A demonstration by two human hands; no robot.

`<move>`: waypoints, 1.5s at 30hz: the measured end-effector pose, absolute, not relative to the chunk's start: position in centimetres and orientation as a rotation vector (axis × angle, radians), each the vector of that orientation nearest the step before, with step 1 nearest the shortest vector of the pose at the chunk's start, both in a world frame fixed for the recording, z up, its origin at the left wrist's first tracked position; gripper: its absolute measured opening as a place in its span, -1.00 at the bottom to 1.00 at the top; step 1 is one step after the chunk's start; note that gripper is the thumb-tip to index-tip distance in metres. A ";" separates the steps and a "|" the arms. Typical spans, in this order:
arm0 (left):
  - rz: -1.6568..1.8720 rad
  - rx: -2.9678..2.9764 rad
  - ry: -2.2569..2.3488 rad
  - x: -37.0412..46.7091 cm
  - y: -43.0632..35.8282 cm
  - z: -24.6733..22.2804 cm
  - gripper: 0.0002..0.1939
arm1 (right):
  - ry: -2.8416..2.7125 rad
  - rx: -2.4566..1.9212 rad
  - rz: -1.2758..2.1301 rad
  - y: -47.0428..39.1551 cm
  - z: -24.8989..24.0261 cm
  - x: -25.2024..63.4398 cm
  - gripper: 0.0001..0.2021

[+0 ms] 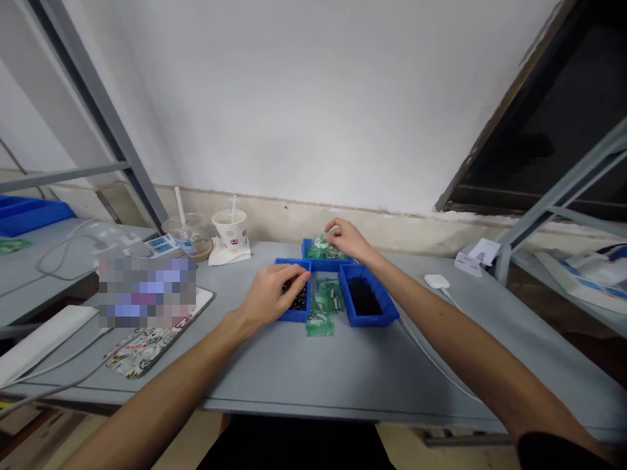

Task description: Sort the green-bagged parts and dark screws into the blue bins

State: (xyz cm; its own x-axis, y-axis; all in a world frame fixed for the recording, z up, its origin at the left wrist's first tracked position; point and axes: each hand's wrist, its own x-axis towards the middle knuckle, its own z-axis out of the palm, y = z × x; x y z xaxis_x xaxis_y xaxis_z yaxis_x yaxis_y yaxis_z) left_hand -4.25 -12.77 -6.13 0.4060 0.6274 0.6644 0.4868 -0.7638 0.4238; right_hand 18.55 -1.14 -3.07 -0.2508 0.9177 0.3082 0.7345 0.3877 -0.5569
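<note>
Your right hand (350, 239) has curled fingers at the heaped packets (318, 248) in the back bin (334, 265), behind the loose green packets (321, 323); your left hand (271, 291) hangs over the left bin (294, 318), left of them. Whether either grips anything cannot be told. Snagging the left bin could spill its dark pieces (300, 301); a hasty pull could drag extra packets out.

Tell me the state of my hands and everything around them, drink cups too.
Left hand, curled over the left bin; grip unclear
Right hand, bent at the back bin; grip unclear
Left bin, open, small dark parts inside
Back bin, open, green packets inside
Right bin, open, dark contents inside
Front packets, lying between left and right bins
Paper cup, upright, straw in
Clear cup, upright, straw in
</note>
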 end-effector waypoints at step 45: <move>1.233 2.609 0.887 -3.9 -13.4 -5.4 -0.81 | -2.278 -1.159 0.113 -14.1 -4.5 19.3 -0.74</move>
State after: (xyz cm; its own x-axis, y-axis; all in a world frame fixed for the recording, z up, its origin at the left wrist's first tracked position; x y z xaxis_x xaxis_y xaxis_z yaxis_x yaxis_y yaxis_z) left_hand -3.91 -13.44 -5.42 0.4954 0.5561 0.6674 0.4559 -0.8204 0.3451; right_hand 19.28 -14.05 -4.45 -0.4581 0.7644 0.4537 0.7158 0.6199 -0.3216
